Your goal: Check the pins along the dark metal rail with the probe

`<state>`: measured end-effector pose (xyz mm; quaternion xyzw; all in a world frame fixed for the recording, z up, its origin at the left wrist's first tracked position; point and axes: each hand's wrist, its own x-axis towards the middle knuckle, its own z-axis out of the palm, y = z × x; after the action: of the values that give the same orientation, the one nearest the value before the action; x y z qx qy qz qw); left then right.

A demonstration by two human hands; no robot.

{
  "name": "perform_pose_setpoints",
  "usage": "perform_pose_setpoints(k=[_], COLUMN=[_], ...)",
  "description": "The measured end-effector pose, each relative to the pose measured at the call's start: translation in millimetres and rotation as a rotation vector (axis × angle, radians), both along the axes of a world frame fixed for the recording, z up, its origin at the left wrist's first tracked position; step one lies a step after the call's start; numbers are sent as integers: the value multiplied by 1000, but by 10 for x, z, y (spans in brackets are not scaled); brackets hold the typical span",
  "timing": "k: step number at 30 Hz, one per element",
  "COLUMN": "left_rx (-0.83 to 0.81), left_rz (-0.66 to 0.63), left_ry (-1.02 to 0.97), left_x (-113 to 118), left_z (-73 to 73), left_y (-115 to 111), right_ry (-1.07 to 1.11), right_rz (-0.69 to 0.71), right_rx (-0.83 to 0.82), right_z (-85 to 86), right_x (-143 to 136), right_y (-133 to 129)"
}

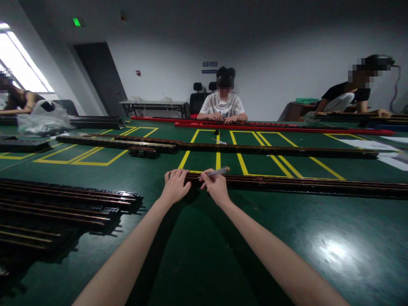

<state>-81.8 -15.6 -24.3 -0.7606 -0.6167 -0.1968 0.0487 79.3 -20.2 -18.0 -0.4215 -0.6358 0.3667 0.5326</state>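
A long dark rail with copper-coloured strips [306, 185] lies across the green table in front of me, running off to the right. My left hand [176, 185] is closed over its left end, fingers on the far side and thumb on the near side. Just to the right, my right hand [216, 189] grips a screwdriver [219, 171] with a clear handle. The screwdriver slants, its shaft pointing left and down at the rail near my left thumb. Whether the tip touches the rail is too small to tell.
Several similar rails [63, 208] lie at the left. Beyond my hands runs another long rail [255, 148], with a thin tool [219, 141] behind it. Red rails [287, 127] lie in front of a seated person [223, 104]. A plastic bag [46, 119] and paper sheets [366, 145] are also out.
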Motion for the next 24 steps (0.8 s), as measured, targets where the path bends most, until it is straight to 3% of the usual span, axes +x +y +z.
perform_pose_setpoints(k=[24], left_rx=[18], left_rz=[7], left_ry=[6], left_x=[-8], left_z=[-41], left_y=[29], right_ry=[0], right_rz=[18], right_rx=[12], right_z=[-32], right_x=[13], right_y=[33])
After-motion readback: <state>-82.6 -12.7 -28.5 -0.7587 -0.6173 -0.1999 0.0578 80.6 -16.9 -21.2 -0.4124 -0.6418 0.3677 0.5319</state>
